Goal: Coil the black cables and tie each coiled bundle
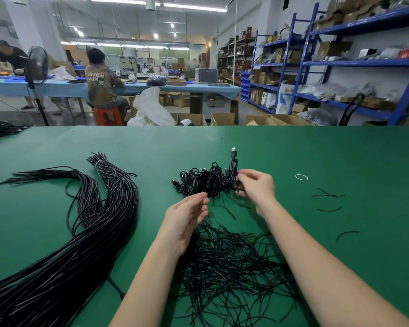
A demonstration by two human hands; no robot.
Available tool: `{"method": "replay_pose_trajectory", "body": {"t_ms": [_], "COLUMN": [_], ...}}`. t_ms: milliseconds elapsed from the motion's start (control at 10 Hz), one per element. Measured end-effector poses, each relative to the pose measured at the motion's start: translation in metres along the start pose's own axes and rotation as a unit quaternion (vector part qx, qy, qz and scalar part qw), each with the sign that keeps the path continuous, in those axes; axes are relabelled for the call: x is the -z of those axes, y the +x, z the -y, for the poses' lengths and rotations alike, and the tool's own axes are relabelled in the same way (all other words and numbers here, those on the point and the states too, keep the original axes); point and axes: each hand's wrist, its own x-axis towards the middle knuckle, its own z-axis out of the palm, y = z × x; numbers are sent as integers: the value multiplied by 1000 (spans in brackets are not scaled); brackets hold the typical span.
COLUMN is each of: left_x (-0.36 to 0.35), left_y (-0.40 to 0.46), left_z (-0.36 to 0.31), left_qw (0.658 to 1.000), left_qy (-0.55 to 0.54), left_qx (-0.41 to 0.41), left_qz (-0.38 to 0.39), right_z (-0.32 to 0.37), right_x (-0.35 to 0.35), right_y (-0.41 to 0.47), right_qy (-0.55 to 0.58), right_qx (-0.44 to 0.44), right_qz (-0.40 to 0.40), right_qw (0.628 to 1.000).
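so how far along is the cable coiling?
Done: a pile of coiled cables sits mid-table. In hand: the right hand pinches one coiled cable at the pile's edge; the left hand is open, holding nothing. Left: two long uncoiled bundles and a heap of ties.

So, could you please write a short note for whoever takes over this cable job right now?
Right hand: pinches a coiled cable at the pile of finished coils.
Left hand: open, holding nothing.
Loose ties: heap on the mat between the forearms.
Uncoiled cables: long bundles on the left.
Done: a small pile of coils.
Left: most of the cables.
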Motion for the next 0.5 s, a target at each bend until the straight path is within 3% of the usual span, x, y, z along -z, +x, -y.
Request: {"method": "replay_pose_trajectory", "body": {"t_ms": [200,500], "left_x": [2,2], "left_y": [0,0], "left_z": [-2,3], "left_qw": [1000,1000], "left_qy": [1,10], "left_qx": [3,3], "left_qz": [3,4], "right_z": [-20,-27], "right_x": [-7,0], "right_y": [20,-4], "right_qy": [-117,-103], "right_qx": [-12,23], "right_qz": [-10,-21], "right_qw": [993,994]}}
